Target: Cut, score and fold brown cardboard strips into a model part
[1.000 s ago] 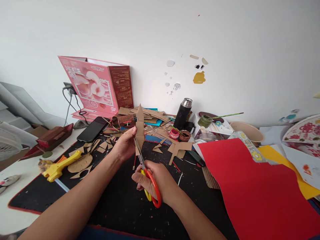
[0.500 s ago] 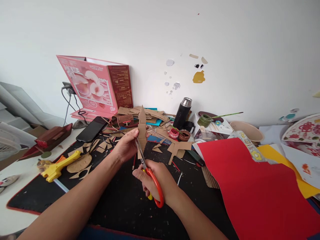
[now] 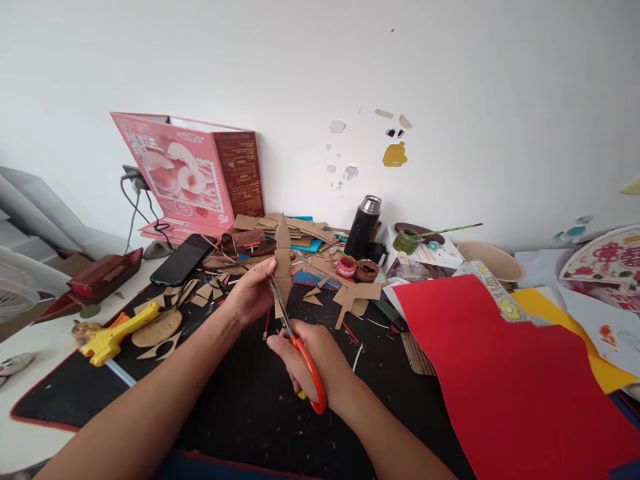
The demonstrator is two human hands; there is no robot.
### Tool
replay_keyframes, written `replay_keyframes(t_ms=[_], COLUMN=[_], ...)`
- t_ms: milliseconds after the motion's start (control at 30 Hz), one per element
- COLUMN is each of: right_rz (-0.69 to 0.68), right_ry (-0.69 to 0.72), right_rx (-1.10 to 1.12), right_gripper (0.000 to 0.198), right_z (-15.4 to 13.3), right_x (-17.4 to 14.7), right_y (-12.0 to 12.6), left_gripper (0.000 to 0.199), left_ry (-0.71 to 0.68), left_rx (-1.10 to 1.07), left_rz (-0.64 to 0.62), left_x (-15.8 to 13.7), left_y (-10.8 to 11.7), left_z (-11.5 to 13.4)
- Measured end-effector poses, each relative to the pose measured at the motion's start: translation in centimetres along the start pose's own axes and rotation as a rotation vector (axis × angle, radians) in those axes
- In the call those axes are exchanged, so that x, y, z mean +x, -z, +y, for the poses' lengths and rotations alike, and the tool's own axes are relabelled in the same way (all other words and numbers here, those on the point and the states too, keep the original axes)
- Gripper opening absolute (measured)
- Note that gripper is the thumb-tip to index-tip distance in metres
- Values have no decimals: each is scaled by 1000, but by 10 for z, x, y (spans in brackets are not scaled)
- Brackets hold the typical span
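A narrow piece of cardboard [image 3: 283,267] with a pointed top is held upright between the thumb and fingers of my left hand [image 3: 253,288]. My right hand [image 3: 316,357] grips a pair of scissors [image 3: 316,383] with red and yellow handles. The blades lie against the left edge of the cardboard, just below my left thumb. Part of the yellow handle is hidden behind my right hand. Beyond the hands lie cardboard offcuts [image 3: 356,297] and a pencil [image 3: 267,325] on the black mat [image 3: 240,407].
To the left are a yellow glue gun [image 3: 117,333] and a phone [image 3: 183,259]. A pink box [image 3: 185,173] stands at the back. Open paint jars [image 3: 346,267] and a black flask [image 3: 364,227] sit behind the offcuts. Red paper [image 3: 505,367] covers the right side.
The scissor handles have moved closer together, with less of the yellow one showing. The left hand and cardboard keep nearly the same position. The whole view has shifted slightly.
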State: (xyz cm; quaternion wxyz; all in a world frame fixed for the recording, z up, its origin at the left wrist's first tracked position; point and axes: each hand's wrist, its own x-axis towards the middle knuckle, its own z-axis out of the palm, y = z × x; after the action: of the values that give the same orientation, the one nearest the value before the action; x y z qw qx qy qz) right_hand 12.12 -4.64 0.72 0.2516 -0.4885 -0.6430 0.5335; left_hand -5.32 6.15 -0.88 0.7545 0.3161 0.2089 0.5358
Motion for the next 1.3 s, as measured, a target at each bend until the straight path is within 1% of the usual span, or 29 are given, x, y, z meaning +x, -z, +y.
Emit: replay_keyframes(t_ms=[100, 233, 467, 700, 767, 867, 933, 1033, 1067, 1100, 1167, 1233, 1300], right_rz=[10, 39, 91, 104, 92, 95, 129, 231, 268, 275, 295, 318, 320], right_ry=[3, 25, 65, 99, 102, 103, 87, 73, 71, 60, 19, -13, -13], right_rx=[-17, -62, -132, -180, -150, -43, 72, 237, 262, 264, 229, 105, -20], right_gripper=[37, 38, 35, 24, 26, 34, 41, 50, 52, 55, 57, 54, 49], right_z=[-1, -1, 0, 3, 3, 5, 6, 9, 10, 11, 15, 19, 23], right_x=[-1, -1, 1, 4, 4, 3, 4, 7, 9, 10, 14, 17, 19], right_y=[-1, -3, -4, -8, -8, -6, -2, 7, 11, 14, 21, 26, 29], left_gripper=[29, 30, 36, 32, 26, 19, 22, 29, 32, 34, 38, 40, 40], left_ry=[2, 8, -13, 2, 0, -11, -23, -30, -30, -33, -41, -45, -45], left_rx=[-15, -26, -8, -29, -56, -82, -94, -101, -99, -96, -96, -108, -128], left_rz=[27, 88, 104, 120, 145, 200, 246, 287, 291, 293, 297, 296, 286], left_x=[1, 3, 4, 3, 4, 4, 3, 3, 3, 3, 2, 2, 1], left_y=[2, 7, 7, 4, 2, -2, -6, -11, -13, -14, -16, -17, -16], left_z=[0, 1, 2, 0, 2, 4, 6, 9, 10, 11, 12, 13, 14])
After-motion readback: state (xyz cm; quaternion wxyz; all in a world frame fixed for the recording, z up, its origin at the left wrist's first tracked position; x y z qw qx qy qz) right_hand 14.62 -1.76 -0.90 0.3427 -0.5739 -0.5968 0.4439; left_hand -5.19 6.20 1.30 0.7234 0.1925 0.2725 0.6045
